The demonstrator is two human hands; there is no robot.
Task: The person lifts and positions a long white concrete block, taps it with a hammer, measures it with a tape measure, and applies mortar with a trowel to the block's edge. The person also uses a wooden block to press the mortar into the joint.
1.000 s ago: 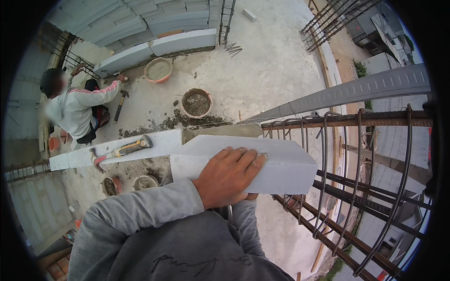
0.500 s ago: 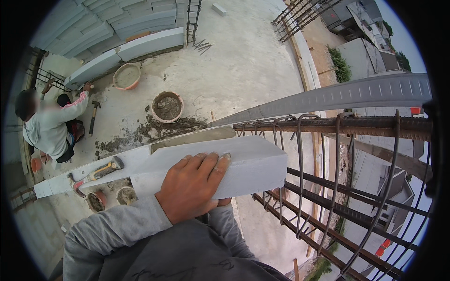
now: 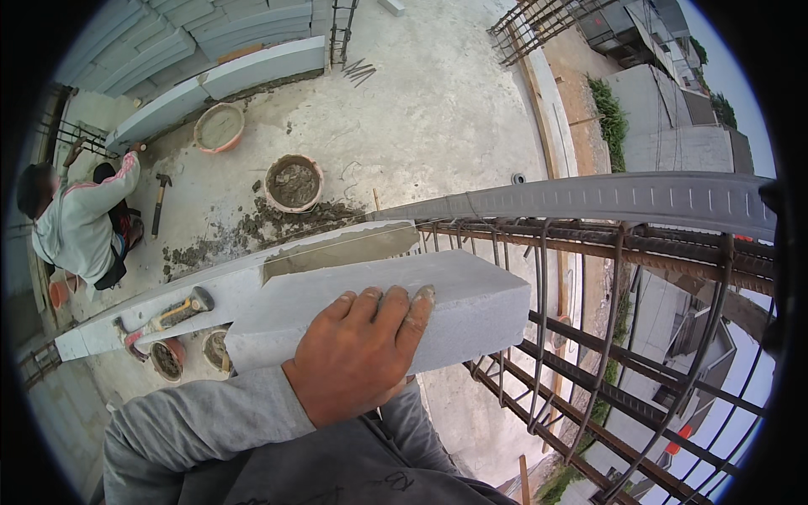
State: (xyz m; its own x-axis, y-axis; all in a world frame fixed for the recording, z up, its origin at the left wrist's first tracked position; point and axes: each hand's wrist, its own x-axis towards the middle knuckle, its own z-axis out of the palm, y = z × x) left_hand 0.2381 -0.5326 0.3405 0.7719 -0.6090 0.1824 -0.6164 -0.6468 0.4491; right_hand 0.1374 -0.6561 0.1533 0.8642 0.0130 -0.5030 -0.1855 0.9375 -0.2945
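Observation:
My left hand (image 3: pixel 360 353) grips a long, pale grey lightweight concrete block (image 3: pixel 396 295), its fingers laid over the upper edge. The block is tilted on the near side of a low block wall (image 3: pixel 139 313). Behind it, a bed of wet mortar (image 3: pixel 337 250) shows on the wall top, with a thin string line across it. My right forearm (image 3: pixel 418 429) reaches up beneath the block; the right hand is almost wholly hidden behind my left hand and the block. On the wall to the left lies a claw hammer (image 3: pixel 164 320) with a yellow and black grip.
A rebar cage (image 3: pixel 606 337) and a grey metal channel (image 3: pixel 589 198) stretch right from the wall end. Beyond the wall stand two mortar buckets (image 3: pixel 294 183), spilled mortar and another hammer (image 3: pixel 160 202). A co-worker (image 3: pixel 88 223) crouches far left. Smaller buckets (image 3: pixel 168 360) stand nearer.
The block has shifted slightly toward me and to the right with my left hand on it. More of the mortar bed shows behind it. The view has shifted a little.

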